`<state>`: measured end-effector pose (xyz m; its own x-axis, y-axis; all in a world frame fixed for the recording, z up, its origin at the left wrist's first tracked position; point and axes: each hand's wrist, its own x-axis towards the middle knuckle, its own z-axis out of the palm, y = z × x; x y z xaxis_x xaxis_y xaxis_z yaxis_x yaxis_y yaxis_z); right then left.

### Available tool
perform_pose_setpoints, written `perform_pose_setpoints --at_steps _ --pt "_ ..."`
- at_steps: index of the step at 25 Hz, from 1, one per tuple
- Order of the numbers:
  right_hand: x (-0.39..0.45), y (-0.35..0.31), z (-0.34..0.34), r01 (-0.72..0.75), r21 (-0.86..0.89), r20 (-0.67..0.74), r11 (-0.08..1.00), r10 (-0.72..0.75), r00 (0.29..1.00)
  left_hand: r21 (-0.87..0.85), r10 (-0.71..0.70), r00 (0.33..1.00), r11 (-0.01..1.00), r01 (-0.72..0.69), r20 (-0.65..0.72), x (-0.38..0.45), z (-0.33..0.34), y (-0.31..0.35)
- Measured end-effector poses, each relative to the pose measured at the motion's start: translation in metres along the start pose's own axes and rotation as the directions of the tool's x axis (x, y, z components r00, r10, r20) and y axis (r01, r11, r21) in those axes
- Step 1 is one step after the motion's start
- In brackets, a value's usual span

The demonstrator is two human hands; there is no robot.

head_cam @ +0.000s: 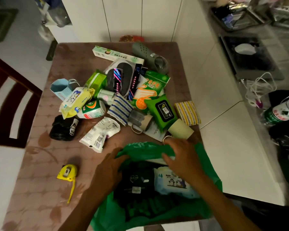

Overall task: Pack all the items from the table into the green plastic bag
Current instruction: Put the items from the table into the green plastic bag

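The green plastic bag (140, 150) lies open at the near edge of the table (40, 164). Inside it lie a black packet (135, 182) and a pale blue baby-wipes pack (173, 180). My left hand (107, 170) grips the bag's left rim. Over the far rim, my right hand (182, 157) rests with fingers spread, and whether it grips the plastic I cannot tell. Beyond the bag sits a pile: a green wipes pack (163, 110), a yellow wipes pack (75, 100), a white pouch (100, 132), a black roll (62, 127) and a grey shoe (150, 55). A yellow tape measure (67, 172) lies apart at the left.
A dark wooden chair (12, 100) stands at the table's left side. To the right runs a white counter (223, 114) with cables (260, 87), a green-labelled bottle (280, 112) and a dark tray (250, 54). White cabinet doors (123, 17) stand behind the table.
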<state>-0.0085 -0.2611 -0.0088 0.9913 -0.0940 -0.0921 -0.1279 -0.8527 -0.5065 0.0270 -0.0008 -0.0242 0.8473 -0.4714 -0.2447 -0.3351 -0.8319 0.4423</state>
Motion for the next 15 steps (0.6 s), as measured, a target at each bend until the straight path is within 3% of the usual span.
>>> perform_pose_setpoints --at_steps 1,2,3,5,7,9,11,15 --pt "0.026 0.005 -0.003 -0.069 -0.016 -0.142 0.998 0.066 0.988 0.003 0.022 1.0 1.0 -0.022 0.004 -0.003 -0.001 -0.005" --pt "0.05 0.019 -0.003 -0.185 -0.047 -0.191 0.982 0.173 0.966 0.023 0.03 0.999 0.999 -0.031 0.013 -0.007 -0.002 -0.009" --pt "0.067 0.035 0.0 -0.307 -0.102 -0.175 0.946 0.286 0.942 0.047 0.028 1.0 0.999 -0.028 0.012 -0.01 -0.004 -0.012" --pt "0.081 0.067 0.013 -0.409 -0.19 -0.036 0.893 0.41 0.911 0.071 0.007 1.0 0.997 -0.007 -0.008 -0.015 -0.008 -0.016" --pt "0.081 0.089 0.026 -0.386 -0.212 0.049 0.898 0.404 0.913 0.115 -0.006 1.0 0.993 0.009 -0.03 -0.02 -0.011 -0.018" --pt "0.078 0.085 0.025 -0.396 -0.111 0.055 0.912 0.403 0.913 0.159 -0.009 0.998 0.987 0.017 -0.056 -0.02 -0.008 -0.02" --pt "0.071 0.062 0.01 -0.406 0.093 -0.051 0.909 0.411 0.91 0.058 -0.064 0.996 0.996 0.067 -0.056 -0.014 -0.008 -0.022" --pt "0.016 0.003 -0.021 -0.142 0.41 -0.31 0.901 0.284 0.908 -0.223 -0.118 0.993 0.967 0.119 0.017 -0.001 -0.015 -0.011"
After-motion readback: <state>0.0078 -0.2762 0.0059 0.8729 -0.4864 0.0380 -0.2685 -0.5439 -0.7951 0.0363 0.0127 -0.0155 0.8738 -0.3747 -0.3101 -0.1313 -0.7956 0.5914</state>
